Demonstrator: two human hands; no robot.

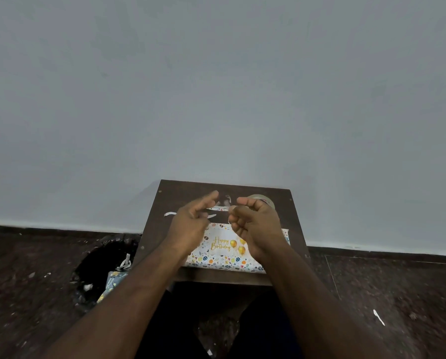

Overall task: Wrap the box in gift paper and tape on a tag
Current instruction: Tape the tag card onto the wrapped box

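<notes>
Both hands are hovering above the far half of a small dark wooden counter (pixel 154 224) standing against a pale wall (pixel 216 86). The left hand (pixel 190 224) is reaching forward with its index finger straight and the others loosely bent; its grip is spread and holding nothing I can make out. The right hand (pixel 255 224) is curling its fingers inward, and whether its grip is pinching something is impossible to tell. The wrapped box (pixel 224 255), in white "Happy Birthday" paper, is lying on the near part of the counter beneath the hands. A tape roll (pixel 264 199) is sitting at the far right, and paper scraps (pixel 170 214) are lying at the left. A dark bin (pixel 100 270) is standing on the floor to the left.
</notes>
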